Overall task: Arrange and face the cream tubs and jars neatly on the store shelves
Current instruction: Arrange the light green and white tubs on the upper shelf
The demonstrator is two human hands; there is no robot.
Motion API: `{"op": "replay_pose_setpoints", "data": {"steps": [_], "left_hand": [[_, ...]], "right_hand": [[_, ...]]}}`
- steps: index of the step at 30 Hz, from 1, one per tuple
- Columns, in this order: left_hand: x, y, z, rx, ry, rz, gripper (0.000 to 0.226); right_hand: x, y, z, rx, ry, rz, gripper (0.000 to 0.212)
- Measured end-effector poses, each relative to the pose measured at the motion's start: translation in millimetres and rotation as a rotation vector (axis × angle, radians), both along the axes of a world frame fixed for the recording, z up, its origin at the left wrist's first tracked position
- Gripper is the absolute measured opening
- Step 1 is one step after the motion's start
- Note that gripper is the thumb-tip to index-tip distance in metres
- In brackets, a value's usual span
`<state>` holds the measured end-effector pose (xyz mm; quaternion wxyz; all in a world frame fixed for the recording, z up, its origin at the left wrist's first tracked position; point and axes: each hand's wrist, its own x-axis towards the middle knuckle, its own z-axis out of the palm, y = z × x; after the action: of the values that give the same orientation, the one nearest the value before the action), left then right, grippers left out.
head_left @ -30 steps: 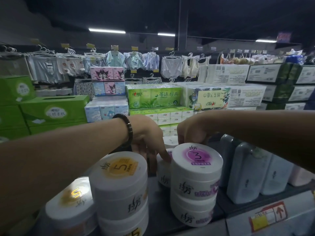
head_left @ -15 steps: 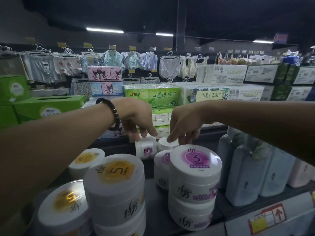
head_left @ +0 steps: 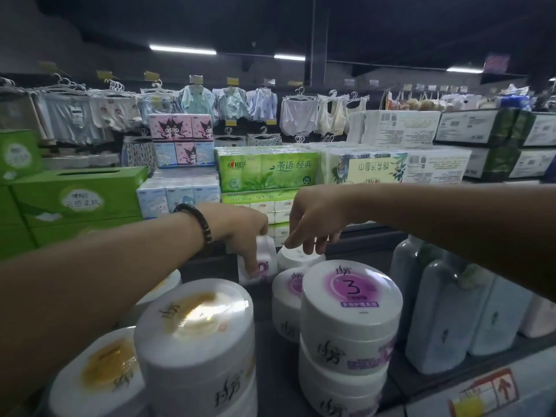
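The left hand (head_left: 240, 231) curled its grip round a tipped tub (head_left: 266, 266), apparently to face it; the right hand (head_left: 316, 224) hovered open above the neighbouring tub (head_left: 301, 258).

Shop: stocked shelf (head_left: 469, 383), tissue packs (head_left: 266, 168), hung clothing (head_left: 298, 115).

a white tub with a purple lid label marked 3 (head_left: 350, 299) sits squarely on a second purple-banded tub (head_left: 340, 386) at the shelf front, and another purple-lidded tub (head_left: 285, 296) stands just behind to its left. farther back, a small jar (head_left: 266, 264) with a purple label is tilted in the left hand (head_left: 240, 227), just beside a plain-topped white tub (head_left: 301, 258). to the left stand yellow-lidded tubs, one stack (head_left: 195, 326) in front and another tub (head_left: 99, 374) lower left.
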<state>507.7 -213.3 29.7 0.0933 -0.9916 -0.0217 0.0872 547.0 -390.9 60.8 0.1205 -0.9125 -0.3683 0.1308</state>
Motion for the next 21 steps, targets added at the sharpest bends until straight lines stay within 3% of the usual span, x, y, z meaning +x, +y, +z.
{"op": "replay_pose_setpoints", "data": {"steps": [5,11,21], "left_hand": [[5,6,-8,0.038,0.013,-0.006,0.102],[3,5,-13,0.040,-0.004,-0.008,0.091],[-8,6,-21,0.014,-0.035,-0.018,0.115]], "right_hand": [[4,3,-3,-0.006,0.007,0.001,0.030],[7,6,-5,-0.039,0.016,-0.002,0.031],[5,7,-4,-0.055,0.035,-0.006,0.036]]}}
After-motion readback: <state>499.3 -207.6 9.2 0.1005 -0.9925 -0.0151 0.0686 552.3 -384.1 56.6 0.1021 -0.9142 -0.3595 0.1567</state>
